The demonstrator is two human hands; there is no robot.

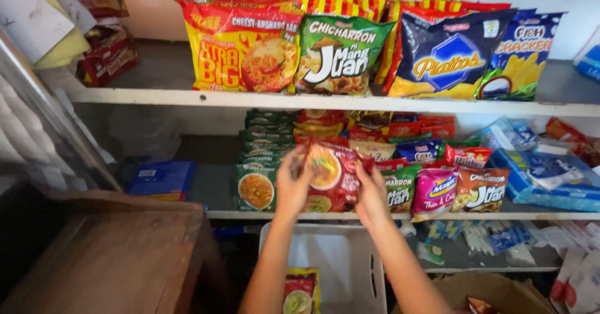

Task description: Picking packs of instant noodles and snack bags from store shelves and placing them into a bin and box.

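Holding a red noodle packet (329,176) at the middle shelf (400,214) with both hands.
Left hand (291,186) grips its left edge, right hand (371,195) its right edge; green packets (257,186) sit left, snack bags (453,186) right.

red noodle pkt (330,178), green pkts (256,189), pink snack bag (434,192), white crate (337,258)

A small shop: white shelves (325,102) are stocked with goods for sale, big snack bags (337,54) lined up along the top shelf and rows of small noodle packets (265,158) and chip packs (478,189) facing outward below, many identical items stacked together
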